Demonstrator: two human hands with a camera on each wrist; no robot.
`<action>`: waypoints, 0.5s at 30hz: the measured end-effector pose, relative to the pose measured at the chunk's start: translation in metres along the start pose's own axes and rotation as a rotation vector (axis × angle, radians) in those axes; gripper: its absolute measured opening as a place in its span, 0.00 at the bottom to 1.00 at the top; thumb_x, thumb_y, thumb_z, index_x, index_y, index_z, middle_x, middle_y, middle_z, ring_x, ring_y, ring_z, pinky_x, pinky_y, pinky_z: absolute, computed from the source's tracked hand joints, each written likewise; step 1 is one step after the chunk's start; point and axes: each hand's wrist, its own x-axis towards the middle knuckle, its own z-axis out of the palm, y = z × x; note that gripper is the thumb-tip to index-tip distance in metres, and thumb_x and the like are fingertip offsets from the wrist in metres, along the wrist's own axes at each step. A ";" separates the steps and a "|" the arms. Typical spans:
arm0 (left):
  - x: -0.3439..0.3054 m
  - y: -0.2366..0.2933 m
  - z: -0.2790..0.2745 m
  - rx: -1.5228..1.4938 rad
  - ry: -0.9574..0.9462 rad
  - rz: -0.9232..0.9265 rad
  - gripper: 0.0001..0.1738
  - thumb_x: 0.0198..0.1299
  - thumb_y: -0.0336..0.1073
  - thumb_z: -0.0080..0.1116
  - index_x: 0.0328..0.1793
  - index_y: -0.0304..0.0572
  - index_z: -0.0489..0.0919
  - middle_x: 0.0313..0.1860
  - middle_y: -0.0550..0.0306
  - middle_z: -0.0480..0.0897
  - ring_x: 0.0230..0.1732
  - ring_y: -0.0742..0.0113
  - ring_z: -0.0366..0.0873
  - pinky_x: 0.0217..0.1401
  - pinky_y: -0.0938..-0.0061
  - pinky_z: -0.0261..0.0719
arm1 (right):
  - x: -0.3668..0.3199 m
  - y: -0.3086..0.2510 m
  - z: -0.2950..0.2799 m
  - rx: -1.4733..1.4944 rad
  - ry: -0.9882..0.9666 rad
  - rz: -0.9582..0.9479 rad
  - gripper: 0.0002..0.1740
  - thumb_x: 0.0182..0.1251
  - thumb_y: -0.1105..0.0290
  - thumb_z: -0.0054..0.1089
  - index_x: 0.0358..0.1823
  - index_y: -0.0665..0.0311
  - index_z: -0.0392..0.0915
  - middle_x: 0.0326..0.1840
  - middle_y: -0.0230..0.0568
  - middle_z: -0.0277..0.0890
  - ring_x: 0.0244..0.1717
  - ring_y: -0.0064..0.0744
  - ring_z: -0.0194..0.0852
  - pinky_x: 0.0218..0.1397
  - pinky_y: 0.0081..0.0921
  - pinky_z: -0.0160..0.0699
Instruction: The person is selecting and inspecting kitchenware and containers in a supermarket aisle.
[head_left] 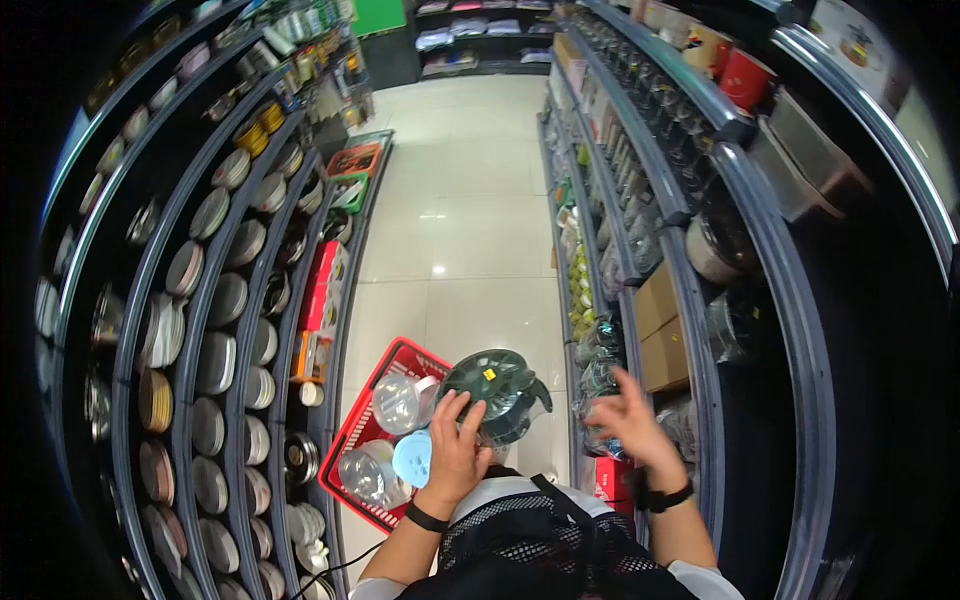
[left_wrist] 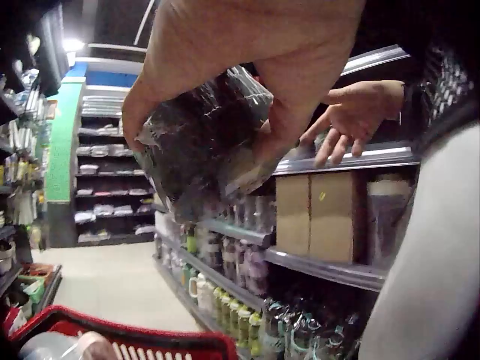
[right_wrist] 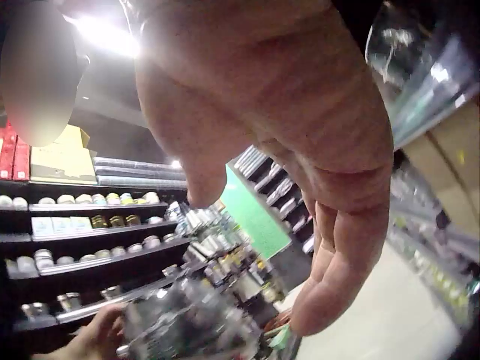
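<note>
My left hand [head_left: 455, 450] grips a dark green, see-through jug [head_left: 505, 385] between thumb and fingers. The jug has a round top with a small yellow sticker and a curved part jutting to the right. In the left wrist view, crinkled clear wrap shows around the jug [left_wrist: 202, 142]. My right hand [head_left: 635, 430] is apart from the jug, near the right-hand shelves, with fingers extended and nothing in it. Below the left hand a red basket [head_left: 350, 440] holds a clear container [head_left: 400, 402] and a clear jug [head_left: 370, 473] with a light blue lid [head_left: 411, 458].
Shelves of stacked bowls and plates [head_left: 215, 360] line the left side. On the right, shelves carry glassware, cardboard boxes [head_left: 660, 330], green bottles [head_left: 580, 290] and a red pot [head_left: 745, 80]. A tiled aisle floor [head_left: 450, 200] runs between them.
</note>
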 end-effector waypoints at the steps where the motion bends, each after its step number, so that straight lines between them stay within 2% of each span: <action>1: 0.007 0.009 0.005 -0.013 -0.004 0.024 0.49 0.41 0.24 0.71 0.75 0.46 0.67 0.72 0.40 0.66 0.76 0.31 0.61 0.77 0.40 0.63 | -0.002 -0.001 0.016 0.093 -0.069 0.026 0.48 0.76 0.69 0.60 0.86 0.53 0.35 0.62 0.53 0.75 0.52 0.42 0.85 0.46 0.38 0.91; 3: 0.022 0.024 0.015 -0.032 -0.024 0.095 0.49 0.41 0.24 0.70 0.76 0.47 0.68 0.72 0.41 0.66 0.76 0.31 0.61 0.76 0.40 0.63 | 0.000 0.008 0.039 0.304 -0.104 0.073 0.50 0.76 0.71 0.61 0.85 0.47 0.32 0.67 0.53 0.70 0.58 0.43 0.82 0.50 0.45 0.92; 5: 0.034 0.047 0.024 -0.071 -0.062 0.140 0.49 0.40 0.24 0.70 0.75 0.48 0.68 0.73 0.42 0.66 0.76 0.32 0.60 0.76 0.41 0.61 | -0.006 0.007 0.053 0.430 -0.034 -0.022 0.54 0.71 0.66 0.69 0.83 0.47 0.33 0.66 0.57 0.69 0.59 0.43 0.80 0.46 0.41 0.93; 6: 0.038 0.056 0.030 -0.067 -0.038 0.161 0.49 0.40 0.24 0.70 0.75 0.48 0.68 0.72 0.42 0.66 0.76 0.34 0.60 0.75 0.40 0.59 | -0.009 0.000 0.055 0.482 0.025 -0.009 0.53 0.71 0.66 0.70 0.82 0.47 0.34 0.66 0.57 0.68 0.61 0.45 0.79 0.46 0.43 0.93; 8: 0.044 0.075 0.038 -0.052 -0.029 0.212 0.49 0.39 0.24 0.70 0.75 0.48 0.68 0.72 0.42 0.66 0.75 0.35 0.60 0.74 0.39 0.59 | -0.015 -0.011 0.040 0.582 0.073 0.019 0.53 0.71 0.64 0.71 0.81 0.46 0.35 0.67 0.57 0.67 0.61 0.48 0.78 0.48 0.48 0.92; 11: 0.057 0.099 0.046 -0.006 0.013 0.275 0.48 0.39 0.24 0.69 0.75 0.49 0.70 0.71 0.44 0.67 0.74 0.37 0.61 0.70 0.37 0.60 | -0.028 -0.024 0.018 0.670 0.136 0.001 0.53 0.70 0.63 0.72 0.81 0.47 0.35 0.67 0.56 0.67 0.62 0.48 0.78 0.50 0.49 0.91; 15: 0.075 0.118 0.057 -0.001 0.061 0.398 0.44 0.43 0.24 0.68 0.73 0.55 0.73 0.72 0.47 0.67 0.75 0.40 0.61 0.70 0.39 0.62 | -0.047 -0.042 -0.008 0.717 0.241 -0.111 0.52 0.67 0.68 0.73 0.81 0.48 0.41 0.69 0.50 0.66 0.62 0.42 0.76 0.52 0.45 0.89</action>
